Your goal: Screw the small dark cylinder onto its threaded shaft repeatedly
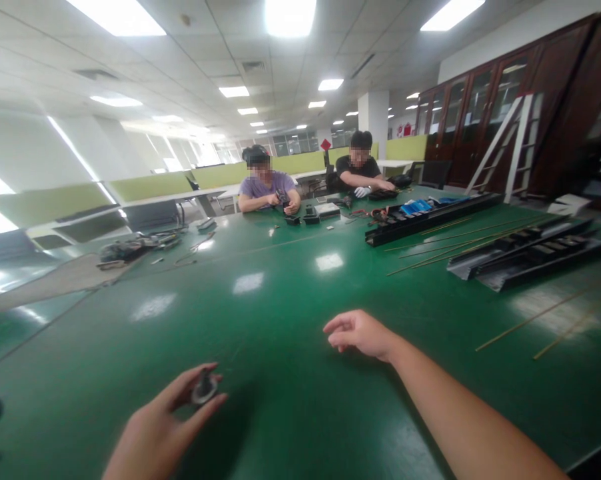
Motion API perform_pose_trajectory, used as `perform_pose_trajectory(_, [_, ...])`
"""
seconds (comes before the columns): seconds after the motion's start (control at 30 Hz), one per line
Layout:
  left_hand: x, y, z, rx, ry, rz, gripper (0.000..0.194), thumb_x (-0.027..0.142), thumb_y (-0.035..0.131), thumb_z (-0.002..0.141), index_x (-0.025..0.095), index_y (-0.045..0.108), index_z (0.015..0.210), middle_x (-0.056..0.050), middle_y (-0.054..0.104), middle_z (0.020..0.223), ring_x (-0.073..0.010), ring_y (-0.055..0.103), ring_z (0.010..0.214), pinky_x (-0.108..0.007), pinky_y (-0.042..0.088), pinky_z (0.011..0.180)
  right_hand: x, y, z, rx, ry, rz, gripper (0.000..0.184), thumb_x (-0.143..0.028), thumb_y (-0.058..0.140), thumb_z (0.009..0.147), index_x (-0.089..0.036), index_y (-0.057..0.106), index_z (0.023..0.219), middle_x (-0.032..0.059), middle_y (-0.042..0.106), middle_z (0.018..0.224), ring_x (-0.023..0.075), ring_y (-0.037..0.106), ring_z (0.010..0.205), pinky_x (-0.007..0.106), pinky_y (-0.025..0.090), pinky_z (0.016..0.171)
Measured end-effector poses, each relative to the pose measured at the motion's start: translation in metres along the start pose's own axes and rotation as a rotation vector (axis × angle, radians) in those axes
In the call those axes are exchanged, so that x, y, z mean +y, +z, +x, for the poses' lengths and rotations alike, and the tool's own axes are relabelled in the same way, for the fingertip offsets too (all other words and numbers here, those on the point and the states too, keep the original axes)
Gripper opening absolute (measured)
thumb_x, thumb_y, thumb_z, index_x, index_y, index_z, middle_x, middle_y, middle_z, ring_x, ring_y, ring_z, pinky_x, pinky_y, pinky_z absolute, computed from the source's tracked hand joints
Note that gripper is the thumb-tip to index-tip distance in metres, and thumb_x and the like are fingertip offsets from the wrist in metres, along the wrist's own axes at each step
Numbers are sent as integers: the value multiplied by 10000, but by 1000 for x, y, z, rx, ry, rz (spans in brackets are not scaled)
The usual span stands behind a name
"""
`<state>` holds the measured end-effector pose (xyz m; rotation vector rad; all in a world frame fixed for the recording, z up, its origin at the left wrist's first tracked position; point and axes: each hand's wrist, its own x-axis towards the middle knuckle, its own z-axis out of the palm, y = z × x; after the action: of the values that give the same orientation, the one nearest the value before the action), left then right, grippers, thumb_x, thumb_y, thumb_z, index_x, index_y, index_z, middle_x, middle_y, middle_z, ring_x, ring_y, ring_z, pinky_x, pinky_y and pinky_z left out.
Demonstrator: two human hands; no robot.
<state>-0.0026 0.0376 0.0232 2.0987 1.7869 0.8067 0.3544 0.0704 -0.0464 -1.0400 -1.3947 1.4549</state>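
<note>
My left hand [166, 421] is low in the view, near the front edge of the green table [280, 313]. Its thumb and fingers pinch a small dark round part [204, 389] with a pale ring on it. My right hand [359, 333] hovers further out over the green surface, fingers loosely curled and apart, holding nothing. The forearm runs back to the lower right corner.
Long black trays [525, 250] and thin brass rods [540, 313] lie at the right. Another black tray with blue parts [420, 215] lies further back. Two people sit at the far side with small parts in front of them. Dark clutter [130, 248] sits at the left.
</note>
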Motion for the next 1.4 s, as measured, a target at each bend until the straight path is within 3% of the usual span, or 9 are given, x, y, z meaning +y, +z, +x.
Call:
perform_pose_trajectory(0.1, [41, 37, 27, -195, 136, -114, 361, 449, 714, 742, 233, 654, 1025, -26, 725, 988, -249, 688, 921, -356, 560, 850, 3, -2, 3, 82, -26, -15, 325, -273, 752, 721, -120, 706, 1004, 27, 676, 737, 121, 596, 611, 264, 469, 624])
perform_pose_trajectory(0.23, [89, 86, 52, -301, 296, -163, 254, 318, 693, 764, 209, 680, 993, -40, 713, 965, -231, 668, 886, -347, 542, 825, 8, -4, 7, 185, -91, -118, 338, -197, 718, 709, -146, 689, 1043, 16, 665, 777, 122, 590, 632, 263, 472, 636])
perform_pose_trajectory(0.3, [94, 104, 56, -285, 346, -172, 276, 286, 700, 769, 215, 689, 1036, -48, 706, 1000, -234, 654, 921, -358, 523, 860, 10, -4, 7, 195, -120, -206, 377, -131, 687, 692, -163, 678, 1068, 19, 673, 828, 118, 583, 641, 256, 474, 640])
perform_pose_trajectory(0.4, [83, 119, 57, -252, 395, -217, 290, 283, 689, 802, 226, 684, 1086, -54, 693, 1042, -231, 637, 965, -364, 499, 904, 11, 0, 6, 183, -145, -344, 444, -82, 657, 671, -194, 661, 1100, 22, 679, 893, 117, 576, 641, 245, 468, 622])
perform_pose_trajectory(0.6, [67, 127, 55, -300, 456, -214, 270, 303, 688, 830, 256, 676, 1096, -39, 678, 1020, -224, 617, 964, -362, 482, 894, 10, 5, 1, 171, -142, -516, 429, -120, 673, 690, -222, 649, 1106, 10, 668, 791, 151, 593, 643, 263, 461, 623])
perform_pose_trajectory(0.8, [69, 134, 55, -310, 361, -226, 437, 227, 750, 760, 265, 614, 1174, -21, 674, 1095, -229, 619, 1014, -367, 462, 935, 11, 6, 0, 166, -158, -487, 371, -116, 666, 699, -213, 650, 1057, 43, 695, 929, 163, 615, 722, 270, 475, 659])
perform_pose_trajectory(0.97, [71, 132, 53, -313, 358, -214, 271, 202, 746, 748, 230, 639, 995, -13, 675, 988, -223, 620, 942, -345, 458, 867, 9, 9, -1, 140, -174, -496, 327, -119, 670, 708, -205, 673, 1024, 41, 707, 916, 174, 635, 747, 275, 485, 687])
perform_pose_trajectory(1.4, [71, 134, 49, -277, 394, -264, 255, 221, 770, 745, 251, 649, 967, 14, 666, 943, -204, 605, 903, -316, 432, 813, -2, 15, -6, 118, -273, -620, 223, -113, 663, 730, -212, 737, 915, 7, 719, 875, 160, 646, 788, 241, 473, 710])
